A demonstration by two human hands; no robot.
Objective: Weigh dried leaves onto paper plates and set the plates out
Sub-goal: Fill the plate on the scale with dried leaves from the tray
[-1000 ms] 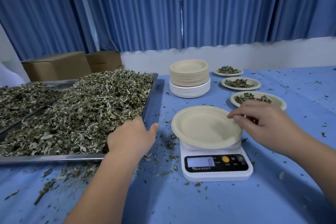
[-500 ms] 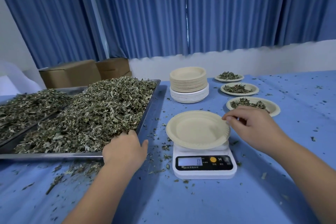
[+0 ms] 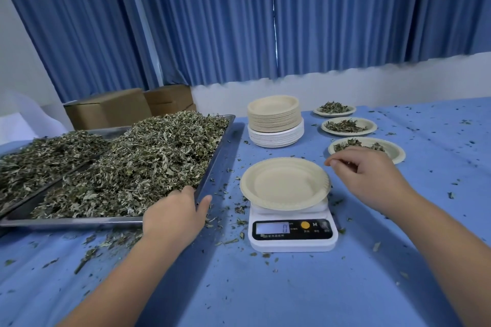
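The left hand (image 3: 175,215) is at the near right corner of the metal tray (image 3: 212,167). Its fingers are bent down into the dried leaves (image 3: 138,162) and the thumb juts past the rim. Whether they have closed on a bunch cannot be told, since the back of the hand hides them. It looks placed to lift the first portion.

The right hand (image 3: 372,180) hovers just beside the far right rim of the empty plate (image 3: 284,183), loosely curled, thumb tip by the forefinger, holding nothing that shows.

That plate sits centred on the white scale (image 3: 292,236), near the table's (image 3: 265,295) front edge. The display reads 0, so it seems ready for loading. The plate is pale pressed paper, shallow, with a fluted rim wider than the scale's platform, so it may tip if loaded off-centre.

The leaves are grey-green, curled, brittle and light, and crumbs litter the blue cloth. Behind the scale stands a stack of plates (image 3: 275,122), tan ones on white. To its right, 3 filled plates (image 3: 348,126) run in a line towards the far edge.
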